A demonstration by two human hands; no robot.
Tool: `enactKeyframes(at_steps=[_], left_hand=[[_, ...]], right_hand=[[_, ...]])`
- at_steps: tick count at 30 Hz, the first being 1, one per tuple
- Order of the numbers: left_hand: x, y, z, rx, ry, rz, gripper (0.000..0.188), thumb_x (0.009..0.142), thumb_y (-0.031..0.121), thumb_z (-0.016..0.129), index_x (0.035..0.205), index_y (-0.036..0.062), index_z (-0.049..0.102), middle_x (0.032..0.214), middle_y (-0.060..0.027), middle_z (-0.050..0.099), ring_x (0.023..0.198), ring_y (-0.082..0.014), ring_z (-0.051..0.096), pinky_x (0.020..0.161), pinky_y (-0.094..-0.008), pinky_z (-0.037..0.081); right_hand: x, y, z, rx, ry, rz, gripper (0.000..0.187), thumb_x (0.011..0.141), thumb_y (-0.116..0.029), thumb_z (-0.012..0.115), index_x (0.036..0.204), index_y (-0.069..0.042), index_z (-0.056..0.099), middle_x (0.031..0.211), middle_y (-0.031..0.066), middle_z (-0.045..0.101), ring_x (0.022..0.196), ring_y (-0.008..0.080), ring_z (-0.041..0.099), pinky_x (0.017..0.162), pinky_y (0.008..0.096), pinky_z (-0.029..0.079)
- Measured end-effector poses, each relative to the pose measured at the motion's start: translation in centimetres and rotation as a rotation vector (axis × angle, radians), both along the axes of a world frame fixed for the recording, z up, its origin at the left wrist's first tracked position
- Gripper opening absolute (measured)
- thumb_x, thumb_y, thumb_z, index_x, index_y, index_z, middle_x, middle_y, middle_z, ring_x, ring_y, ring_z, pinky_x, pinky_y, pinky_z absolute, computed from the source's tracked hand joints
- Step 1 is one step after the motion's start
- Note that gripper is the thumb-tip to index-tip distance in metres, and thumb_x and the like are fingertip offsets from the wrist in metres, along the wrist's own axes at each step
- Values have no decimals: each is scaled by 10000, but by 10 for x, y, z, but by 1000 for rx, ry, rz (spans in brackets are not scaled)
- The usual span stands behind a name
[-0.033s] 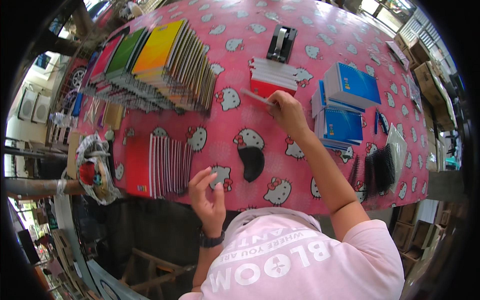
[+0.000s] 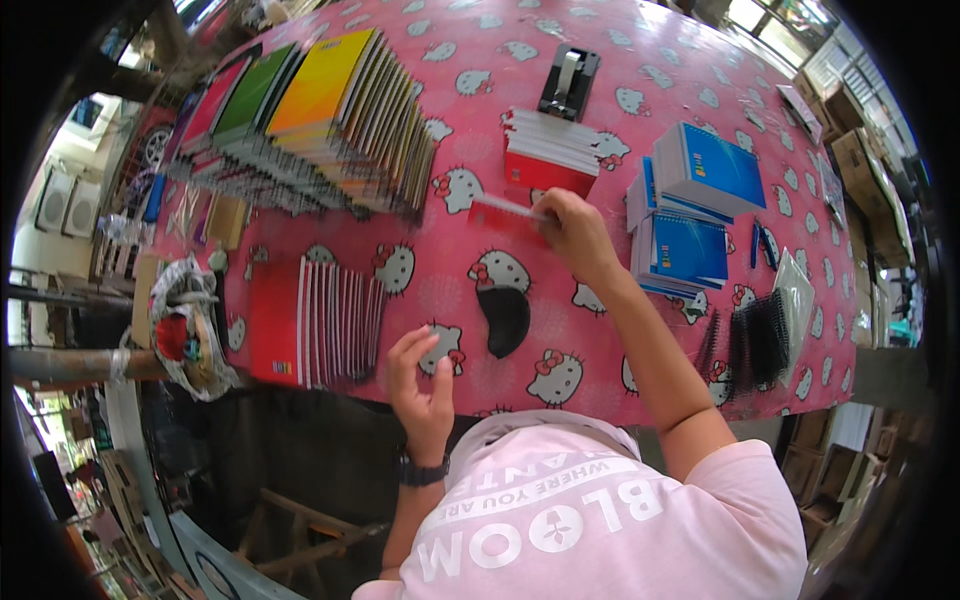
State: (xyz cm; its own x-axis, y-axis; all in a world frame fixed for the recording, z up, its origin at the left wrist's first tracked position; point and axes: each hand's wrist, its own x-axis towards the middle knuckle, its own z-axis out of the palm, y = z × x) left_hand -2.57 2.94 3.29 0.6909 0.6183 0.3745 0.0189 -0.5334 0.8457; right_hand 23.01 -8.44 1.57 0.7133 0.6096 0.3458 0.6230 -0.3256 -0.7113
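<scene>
Right hand [image 2: 572, 232] on small red notebook [image 2: 505, 213] (partly hidden), left hand [image 2: 420, 380] raised.

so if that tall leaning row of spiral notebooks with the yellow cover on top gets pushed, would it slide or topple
The leaning row of spiral notebooks with the yellow cover on top would probably fan out rather than move as one block, since it already slants. It looks heavy, being many books. The wire spirals may snag each other, resisting a clean slide on the pink patterned tablecloth.

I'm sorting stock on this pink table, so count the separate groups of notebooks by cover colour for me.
Red notebook groups: 3 (fanned row, stack, one under the right hand at)
Blue notebook stacks: 2 ()
Mixed-colour fanned row: 1
Total: 6 groups
</scene>
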Motion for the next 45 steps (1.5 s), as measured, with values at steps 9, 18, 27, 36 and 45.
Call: enactKeyframes(at_steps=[9, 18, 27, 36, 45], left_hand=[[13, 17, -123, -296, 135, 72, 240, 822, 21, 563, 1054, 55, 611, 1030, -118, 619, 954, -277, 597, 826, -378, 474], [8, 22, -120, -268, 88, 92, 129, 893, 57, 539, 987, 36, 626, 934, -104, 652, 901, -241, 626, 797, -324, 488], [-5, 53, -109, -680, 71, -182, 196, 973, 136, 481, 1012, 16, 630, 965, -55, 673, 899, -115, 615, 830, -251, 474], [-4, 47, -112, -447, 149, -141, 170, 958, 101, 499, 1003, 14, 637, 959, -57, 669, 886, -113, 615, 791, -237, 480], [-3, 49, -108, -342, 157, -156, 149, 934, 70, 511, 977, 27, 648, 924, -52, 664, 841, -111, 610, 748, -234, 479]], right_hand=[[-73, -25, -18, -168, 149, 109, 194, 729, 4, 686, 888, -19, 577, 845, 122, 586, 796, 293, 582, 697, 372, 476], [-68, -11, -13, -234, 210, 208, 205, 753, 21, 666, 934, -22, 580, 870, 102, 582, 783, 248, 588, 661, 334, 471], [-73, -25, -16, -231, 238, 207, 198, 748, 2, 684, 909, -21, 569, 871, 94, 576, 805, 241, 573, 675, 346, 465], [-67, -15, -18, -225, 272, 254, 194, 752, 11, 682, 907, -22, 570, 873, 82, 567, 806, 229, 575, 675, 335, 471], [-69, -17, -21, -227, 269, 268, 189, 759, 11, 678, 909, -25, 569, 869, 76, 565, 807, 219, 577, 666, 322, 475]])
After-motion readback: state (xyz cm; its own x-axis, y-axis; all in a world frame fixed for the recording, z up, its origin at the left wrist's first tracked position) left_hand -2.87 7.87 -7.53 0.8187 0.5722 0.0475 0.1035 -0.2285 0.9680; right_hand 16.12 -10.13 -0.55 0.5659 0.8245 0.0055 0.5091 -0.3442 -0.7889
